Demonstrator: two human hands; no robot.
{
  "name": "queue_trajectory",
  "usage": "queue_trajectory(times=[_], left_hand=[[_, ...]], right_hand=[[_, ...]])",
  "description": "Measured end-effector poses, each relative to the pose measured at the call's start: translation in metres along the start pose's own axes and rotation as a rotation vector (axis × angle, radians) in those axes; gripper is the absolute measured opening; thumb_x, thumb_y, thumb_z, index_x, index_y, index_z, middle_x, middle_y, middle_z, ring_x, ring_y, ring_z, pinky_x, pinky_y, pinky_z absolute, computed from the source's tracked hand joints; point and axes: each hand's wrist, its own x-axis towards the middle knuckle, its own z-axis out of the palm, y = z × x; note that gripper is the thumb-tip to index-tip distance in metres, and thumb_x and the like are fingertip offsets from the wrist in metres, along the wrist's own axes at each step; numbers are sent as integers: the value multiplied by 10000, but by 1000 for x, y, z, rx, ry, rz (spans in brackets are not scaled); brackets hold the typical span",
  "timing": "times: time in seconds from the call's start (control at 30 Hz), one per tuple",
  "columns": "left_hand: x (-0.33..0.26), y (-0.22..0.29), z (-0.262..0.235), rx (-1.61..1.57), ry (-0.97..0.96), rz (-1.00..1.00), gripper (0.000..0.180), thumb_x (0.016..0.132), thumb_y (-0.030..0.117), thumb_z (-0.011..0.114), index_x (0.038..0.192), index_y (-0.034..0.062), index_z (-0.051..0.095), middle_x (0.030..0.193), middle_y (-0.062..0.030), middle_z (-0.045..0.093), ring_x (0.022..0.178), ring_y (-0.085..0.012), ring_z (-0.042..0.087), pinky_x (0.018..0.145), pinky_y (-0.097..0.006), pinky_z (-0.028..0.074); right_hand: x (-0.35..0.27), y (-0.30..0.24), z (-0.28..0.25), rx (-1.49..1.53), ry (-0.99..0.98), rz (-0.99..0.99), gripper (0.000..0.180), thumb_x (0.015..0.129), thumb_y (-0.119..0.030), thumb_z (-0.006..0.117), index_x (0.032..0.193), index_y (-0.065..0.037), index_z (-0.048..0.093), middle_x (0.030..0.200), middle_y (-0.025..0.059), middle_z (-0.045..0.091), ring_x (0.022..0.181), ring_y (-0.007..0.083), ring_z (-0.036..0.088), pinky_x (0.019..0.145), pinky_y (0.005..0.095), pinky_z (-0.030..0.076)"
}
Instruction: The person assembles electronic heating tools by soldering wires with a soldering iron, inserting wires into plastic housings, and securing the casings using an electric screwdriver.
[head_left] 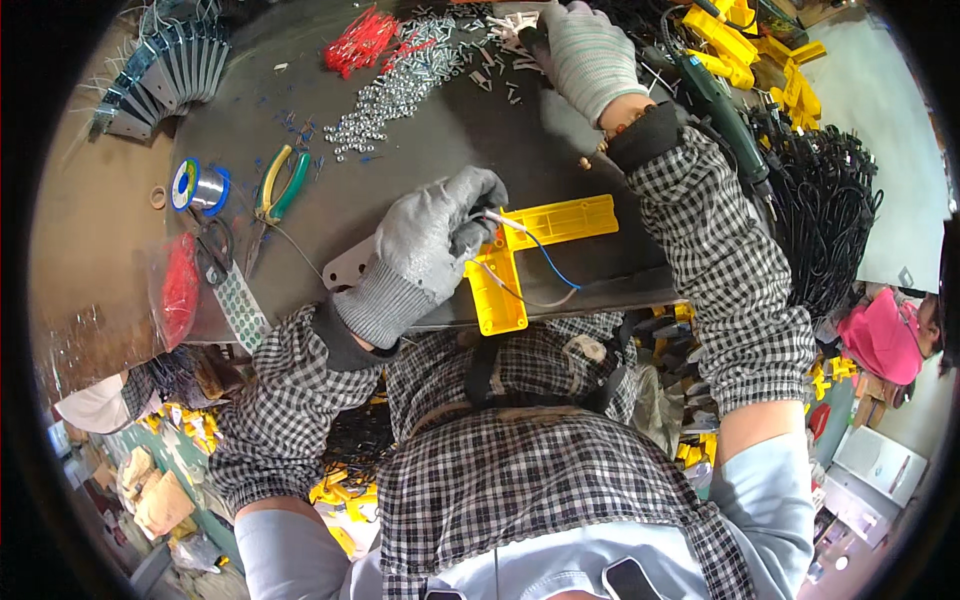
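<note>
My left hand [425, 230], in a grey coated glove, grips an L-shaped yellow plastic housing [560, 218] at its corner, over the table's front edge. A white wire and a blue wire [545, 258] loop out from beside the fingers across the housing. At the far side my right hand [592, 62], in a pale knitted glove with dark fingertips, reaches to a heap of small white pieces [512, 27]. Its fingers are bent together at the heap, and what lies between them is hidden. Under my left wrist shows a grey metal plate [348, 264] with holes.
Loose nuts [372, 118] and red wires [360, 42] lie far back. Pliers [282, 185], a solder spool [200, 187] and scissors [215, 250] rest left. Metal plates [165, 70] stand far left. A green power screwdriver [722, 115], black cables [815, 200] and yellow parts [735, 45] lie right.
</note>
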Motion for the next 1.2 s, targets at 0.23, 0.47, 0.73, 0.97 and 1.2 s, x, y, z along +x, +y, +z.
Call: queue_trajectory(times=[0.23, 0.47, 0.73, 0.97, 1.2], left_hand=[[-5, -7, 9, 21, 163, 62, 351, 834, -123, 515, 1154, 20, 514, 974, -88, 627, 853, -135, 653, 785, -255, 512], [-4, -16, 14, 308, 277, 128, 406, 812, 103, 685, 1203, 73, 581, 1043, -145, 686, 937, -287, 683, 791, -351, 542], [2, -6, 12, 414, 159, -95, 412, 799, 174, 708, 1176, 66, 585, 988, -149, 695, 943, -308, 674, 776, -367, 549], [1, 2, 11, 451, 211, 15, 419, 771, 166, 728, 1151, 58, 590, 940, -138, 696, 885, -319, 672, 758, -373, 543], [2, 21, -1, 148, 178, 12, 249, 795, 83, 675, 1031, 75, 598, 840, -154, 659, 831, -320, 661, 716, -391, 526]], right_hand=[[3, 10, 3, 510, 204, 12, 255, 844, -207, 668, 1018, -31, 604, 900, 197, 632, 856, 322, 640, 785, 429, 520], [-71, -3, -98, 2237, -75, -68, 321, 894, -311, 601, 999, -9, 567, 837, 86, 610, 696, 175, 569, 604, 296, 446], [-102, -67, -71, 2103, 189, 221, 296, 939, -348, 583, 869, -60, 569, 619, 4, 455, 463, 67, 364, 409, 228, 266], [-108, -74, -54, 1995, 186, 175, 281, 925, -267, 603, 1089, -43, 563, 853, 1, 578, 757, 64, 512, 660, 219, 440], [-104, -79, -55, 1664, 479, 136, 259, 956, -260, 543, 1083, -35, 564, 870, 38, 617, 685, 98, 563, 587, 224, 446]])
